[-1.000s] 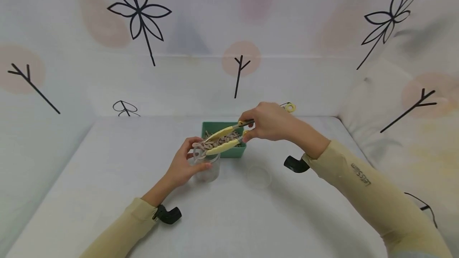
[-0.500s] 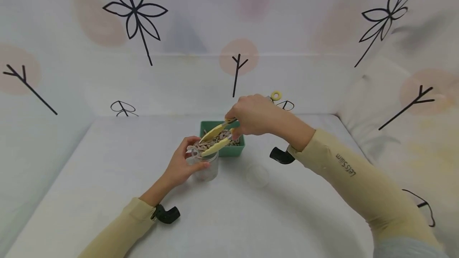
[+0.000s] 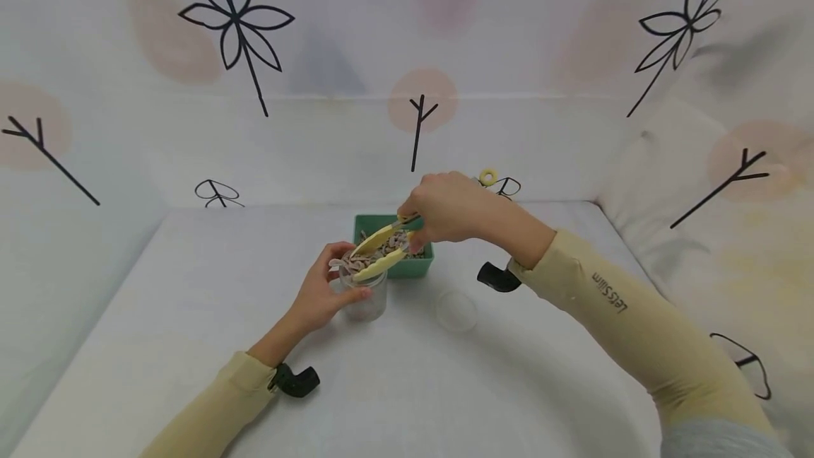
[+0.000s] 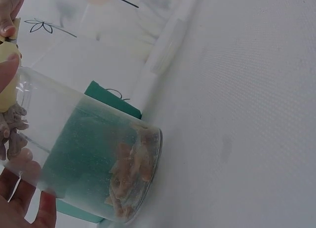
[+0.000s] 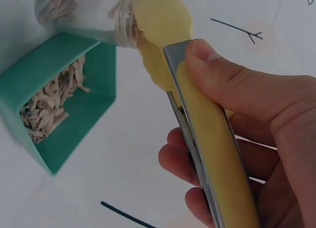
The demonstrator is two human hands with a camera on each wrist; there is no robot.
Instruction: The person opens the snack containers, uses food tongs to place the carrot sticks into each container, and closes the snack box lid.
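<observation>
My left hand grips a clear jar near its mouth, thumb on one side and fingers on the other. Several pale brown strips lie at the jar's bottom. With my right hand I hold yellow-and-metal tongs, thumb on the upper arm and fingers curled under the lower one. The yellow tong heads reach the jar's mouth, with a clump of greyish-brown strips between them at the rim. Just behind the jar stands a green rectangular box partly filled with similar strips.
A round clear lid lies on the white table to the right of the jar. A patterned white cloth wall rises behind the table's back edge.
My right hand has moved left with the tongs, bringing the clump lower into the jar's mouth. The left hand keeps the jar nearly still.
</observation>
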